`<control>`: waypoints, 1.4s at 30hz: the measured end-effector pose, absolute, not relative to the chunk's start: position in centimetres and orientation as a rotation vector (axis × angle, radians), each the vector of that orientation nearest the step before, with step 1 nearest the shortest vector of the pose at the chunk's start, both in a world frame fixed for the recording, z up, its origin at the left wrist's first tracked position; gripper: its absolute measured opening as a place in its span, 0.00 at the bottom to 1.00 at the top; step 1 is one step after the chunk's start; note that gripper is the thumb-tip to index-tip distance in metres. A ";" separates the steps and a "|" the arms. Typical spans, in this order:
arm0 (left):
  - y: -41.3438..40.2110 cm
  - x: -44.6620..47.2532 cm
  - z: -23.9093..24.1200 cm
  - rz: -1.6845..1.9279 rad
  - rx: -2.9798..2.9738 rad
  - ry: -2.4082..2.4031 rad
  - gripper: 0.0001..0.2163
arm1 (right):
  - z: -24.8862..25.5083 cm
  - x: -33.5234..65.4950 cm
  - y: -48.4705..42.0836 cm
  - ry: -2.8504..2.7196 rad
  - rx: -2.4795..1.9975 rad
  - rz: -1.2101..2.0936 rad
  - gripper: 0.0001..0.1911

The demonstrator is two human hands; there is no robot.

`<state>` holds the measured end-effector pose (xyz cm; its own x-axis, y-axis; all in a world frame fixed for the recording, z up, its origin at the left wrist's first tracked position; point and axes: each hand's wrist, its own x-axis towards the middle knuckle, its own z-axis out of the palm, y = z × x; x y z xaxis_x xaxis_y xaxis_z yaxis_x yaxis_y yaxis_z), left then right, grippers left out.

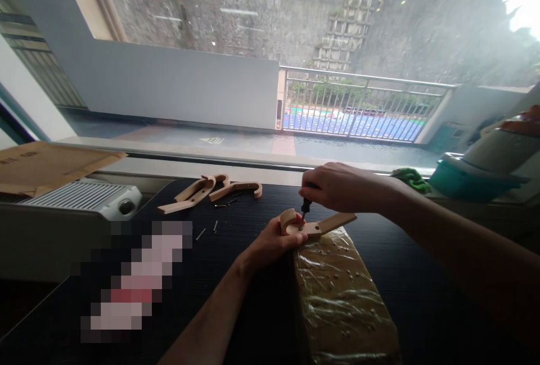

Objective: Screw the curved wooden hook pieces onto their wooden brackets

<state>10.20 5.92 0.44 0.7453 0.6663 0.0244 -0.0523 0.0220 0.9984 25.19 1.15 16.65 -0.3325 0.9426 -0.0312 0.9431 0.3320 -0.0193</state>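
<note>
My left hand (274,237) is closed around the curled end of a wooden hook (324,225), pressing it on the far end of a long block wrapped in clear tape (343,292). In my right hand (327,185) is a dark-handled screwdriver (304,207), held nearly upright. Its tip meets the hook near a hole by my left fingers; whether a screw sits under it is too small to tell. Another dark hole shows further along the hook. Small holes dot the taped top of the block.
Several more wooden hooks (236,189) lie at the back of the black table (253,325), with loose screws (216,226) in front of them. A blurred-out item (139,280) is at left. Cardboard (54,162) rests on a white ridged unit (84,199). A green cloth (411,179) and teal container (468,176) stand back right by the window.
</note>
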 end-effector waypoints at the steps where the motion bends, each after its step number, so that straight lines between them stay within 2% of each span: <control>1: 5.9 10.2 0.4 0.600 1.454 0.534 0.13 | 16.8 25.2 1.1 2.545 1.804 -0.058 0.17; 7: 5.8 10.2 0.7 0.583 1.446 0.539 0.13 | 18.2 25.5 0.7 2.615 1.720 -0.083 0.11; 16: 5.8 10.2 0.8 0.595 1.466 0.558 0.13 | 17.0 25.8 1.1 2.659 1.740 -0.158 0.14; 22: 5.9 10.3 0.6 0.597 1.450 0.529 0.13 | 16.4 25.6 1.3 2.615 1.808 -0.092 0.18; 29: 5.8 10.2 0.6 0.592 1.455 0.550 0.12 | 18.0 25.3 0.9 2.643 1.709 -0.181 0.12; 42: 5.9 10.3 0.5 0.607 1.461 0.525 0.11 | 16.3 25.3 1.6 2.605 1.803 -0.075 0.17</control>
